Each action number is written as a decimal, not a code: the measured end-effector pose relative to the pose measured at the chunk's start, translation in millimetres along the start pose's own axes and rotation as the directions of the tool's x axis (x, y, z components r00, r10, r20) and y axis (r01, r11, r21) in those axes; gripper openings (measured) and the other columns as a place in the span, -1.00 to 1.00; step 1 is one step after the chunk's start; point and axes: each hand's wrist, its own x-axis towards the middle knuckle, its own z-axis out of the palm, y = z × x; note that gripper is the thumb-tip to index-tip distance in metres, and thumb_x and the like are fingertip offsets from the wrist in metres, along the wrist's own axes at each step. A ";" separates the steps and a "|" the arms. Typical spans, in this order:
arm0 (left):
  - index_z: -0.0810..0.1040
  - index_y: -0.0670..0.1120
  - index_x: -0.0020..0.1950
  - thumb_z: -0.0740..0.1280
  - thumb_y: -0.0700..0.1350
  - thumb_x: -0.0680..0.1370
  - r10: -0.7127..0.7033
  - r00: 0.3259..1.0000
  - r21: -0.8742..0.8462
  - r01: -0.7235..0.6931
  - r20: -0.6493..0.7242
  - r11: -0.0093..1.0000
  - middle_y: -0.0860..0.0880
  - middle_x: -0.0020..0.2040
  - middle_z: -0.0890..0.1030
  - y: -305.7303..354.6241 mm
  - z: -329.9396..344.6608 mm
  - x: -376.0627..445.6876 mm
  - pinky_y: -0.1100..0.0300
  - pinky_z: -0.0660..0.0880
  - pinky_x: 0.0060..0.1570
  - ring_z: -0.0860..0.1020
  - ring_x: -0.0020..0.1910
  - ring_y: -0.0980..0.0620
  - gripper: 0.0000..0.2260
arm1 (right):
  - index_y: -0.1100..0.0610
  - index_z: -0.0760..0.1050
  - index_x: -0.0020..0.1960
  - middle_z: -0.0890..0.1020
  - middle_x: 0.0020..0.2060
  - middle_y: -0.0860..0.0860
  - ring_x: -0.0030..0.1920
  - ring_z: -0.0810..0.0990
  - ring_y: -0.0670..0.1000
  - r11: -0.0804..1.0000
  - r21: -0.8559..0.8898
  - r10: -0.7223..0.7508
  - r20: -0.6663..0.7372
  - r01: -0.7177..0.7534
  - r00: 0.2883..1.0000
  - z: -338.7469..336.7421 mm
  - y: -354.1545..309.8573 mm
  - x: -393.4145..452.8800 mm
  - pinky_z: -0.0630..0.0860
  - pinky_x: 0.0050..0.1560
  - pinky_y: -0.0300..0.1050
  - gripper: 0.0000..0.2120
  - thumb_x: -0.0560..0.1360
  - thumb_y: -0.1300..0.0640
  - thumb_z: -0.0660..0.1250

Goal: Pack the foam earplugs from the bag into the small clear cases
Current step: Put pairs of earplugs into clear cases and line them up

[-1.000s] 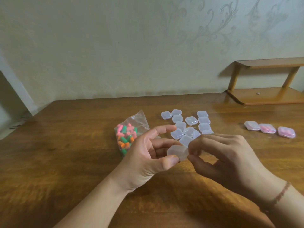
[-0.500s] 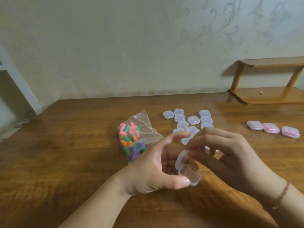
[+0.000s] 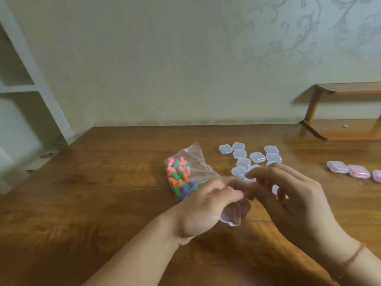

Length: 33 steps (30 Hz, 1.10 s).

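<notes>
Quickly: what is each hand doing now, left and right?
Left hand: grips an open clear case.
Right hand: fingers loosely curled beside the left hand; whether it holds anything cannot be told.

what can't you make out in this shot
All in the head view:
- The case in the left hand: motion blur and fingers hide whether it is open or filled.
- Rightmost pink-filled case: cut off by the frame edge.
- Empty cases: the right hand hides several.
</notes>
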 end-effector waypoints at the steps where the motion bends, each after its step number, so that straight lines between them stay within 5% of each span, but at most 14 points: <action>1: 0.56 -0.26 0.07 0.18 -0.01 0.58 0.028 0.999 0.017 -0.028 -0.017 0.999 -0.12 -0.14 0.56 2.6 -6.8 -1.3 0.26 0.48 -0.12 0.52 -0.15 0.00 -0.66 | -0.07 0.55 0.03 0.52 -0.27 -0.19 -0.33 0.53 -0.08 0.999 0.041 0.029 0.013 -0.030 0.999 1.7 -1.2 -0.4 0.46 -0.44 -0.13 -0.84 0.52 -0.10 0.30; 5: 0.56 -0.18 -0.08 0.03 0.15 0.66 0.106 0.952 -0.077 -0.133 -0.286 0.988 -0.12 -0.31 0.51 3.6 -41.5 -13.4 0.18 0.46 -0.32 0.47 -0.37 -0.02 -0.51 | -0.13 0.57 -0.05 0.50 -0.29 -0.22 -0.34 0.49 -0.16 0.999 -0.001 0.042 0.141 -0.042 0.989 10.7 -4.9 -5.4 0.45 -0.42 -0.22 -0.83 0.49 -0.16 0.27; 8: 0.58 -0.11 -0.06 0.07 0.19 0.65 -0.153 0.796 -0.371 -0.096 -0.586 0.924 -0.06 -0.33 0.55 -6.3 -61.5 -15.9 0.19 0.39 -0.33 0.46 -0.38 0.05 -0.55 | -0.16 0.57 -0.10 0.50 -0.23 -0.24 -0.29 0.45 -0.24 0.988 -0.149 0.005 0.284 0.039 0.959 19.1 -12.2 -3.2 0.42 -0.40 -0.33 -0.84 0.49 -0.15 0.25; 10: 0.60 -0.08 0.02 0.12 0.19 0.64 -0.279 0.695 -0.493 -0.124 -0.662 0.861 -0.05 -0.26 0.59 -9.4 -72.4 -14.9 0.18 0.41 -0.27 0.49 -0.30 0.05 -0.59 | -0.16 0.57 -0.04 0.55 -0.12 -0.24 -0.25 0.54 -0.18 0.977 -0.190 -0.014 0.400 0.098 0.916 24.4 -19.0 1.3 0.50 -0.42 -0.24 -0.83 0.49 -0.14 0.23; 14: 0.62 -0.08 -0.04 0.17 0.15 0.64 -0.281 0.566 -0.460 -0.200 -0.775 0.865 -0.11 -0.11 0.61 -16.1 -90.1 -6.8 0.13 0.47 -0.11 0.54 -0.13 -0.02 -0.63 | -0.19 0.45 0.24 0.49 0.22 -0.28 -0.10 0.65 -0.06 0.962 -0.233 0.021 0.578 0.141 0.816 42.3 -26.2 11.4 0.60 -0.34 -0.02 -0.65 0.51 -0.19 0.09; 18: 0.60 -0.10 0.05 0.14 0.15 0.66 -0.270 0.587 -0.457 -0.195 -0.764 0.868 -0.13 0.04 0.64 -22.1 -94.0 2.2 0.11 0.50 -0.08 0.59 -0.01 -0.03 -0.62 | -0.18 0.09 0.46 0.18 0.48 -0.29 0.26 0.52 0.01 0.952 -0.288 0.135 0.708 0.109 0.693 63.3 -28.3 19.4 0.53 0.06 -0.05 -0.52 0.57 -0.22 0.00; 23: 0.57 -0.11 0.15 0.12 0.14 0.66 -0.290 0.637 -0.510 -0.190 -0.715 0.839 -0.14 0.11 0.64 -26.5 -95.0 5.0 0.08 0.52 0.01 0.60 0.10 -0.07 -0.62 | -0.14 0.22 0.32 0.47 0.24 -0.17 0.06 0.56 0.06 0.932 -0.351 0.186 0.678 0.091 0.711 78.4 -29.8 30.9 0.47 -0.14 -0.04 -0.68 0.59 -0.13 -0.02; 28: 0.57 -0.12 0.16 0.14 0.14 0.66 -0.294 0.617 -0.497 -0.183 -0.730 0.849 -0.14 0.14 0.64 -27.4 -96.1 6.4 0.09 0.53 -0.02 0.61 0.11 -0.08 -0.62 | -0.04 0.37 0.03 0.54 -0.01 -0.05 -0.08 0.53 -0.01 0.924 -0.381 0.311 0.702 -0.032 0.641 90.3 -25.7 49.3 0.54 -0.08 -0.06 -0.83 0.58 -0.02 0.03; 33: 0.57 -0.12 0.20 0.16 0.15 0.65 -0.290 0.602 -0.465 -0.155 -0.744 0.872 -0.15 0.09 0.66 -28.7 -95.5 9.9 0.11 0.56 -0.06 0.63 0.01 -0.05 -0.61 | -0.04 0.28 0.44 0.44 0.32 -0.05 0.20 0.49 -0.02 0.921 -0.381 0.361 0.757 -0.082 0.545 99.0 -24.7 64.9 0.54 0.16 -0.11 -0.56 0.57 0.12 0.11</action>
